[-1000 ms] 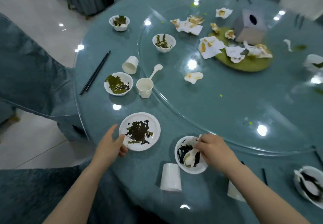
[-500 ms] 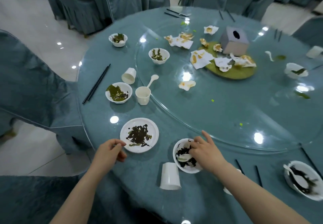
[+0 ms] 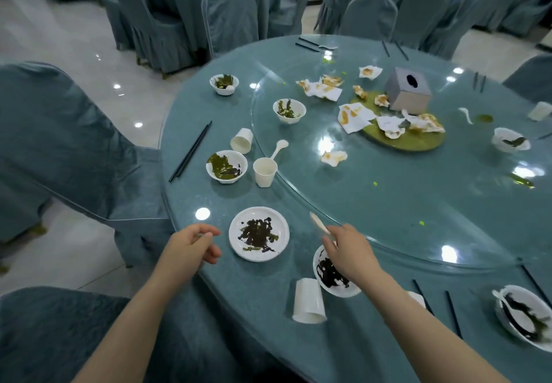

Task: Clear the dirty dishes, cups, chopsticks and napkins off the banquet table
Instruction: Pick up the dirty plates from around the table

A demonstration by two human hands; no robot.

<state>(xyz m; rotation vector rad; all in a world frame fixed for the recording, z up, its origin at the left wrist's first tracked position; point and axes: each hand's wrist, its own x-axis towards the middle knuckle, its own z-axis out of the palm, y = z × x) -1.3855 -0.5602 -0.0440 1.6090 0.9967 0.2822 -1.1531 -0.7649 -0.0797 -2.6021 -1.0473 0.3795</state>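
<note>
The round worktop (image 3: 388, 203) under teal cloth and glass carries its soiled ware scattered at the place settings, with stained paper napkins (image 3: 352, 116) heaped on the central turntable, presumably where diners left them. Near the front edge, the flat white plate smeared with dark residue (image 3: 259, 234) lies just beside the left hand (image 3: 191, 246), whose fingers hang loosely curled and hold nothing, apparently ready to take it. The right hand (image 3: 349, 251), above the white bowl of dark scraps (image 3: 333, 275), pinches a small white plastic spoon (image 3: 319, 223) in its fingers, seemingly lifted clear for stacking.
</note>
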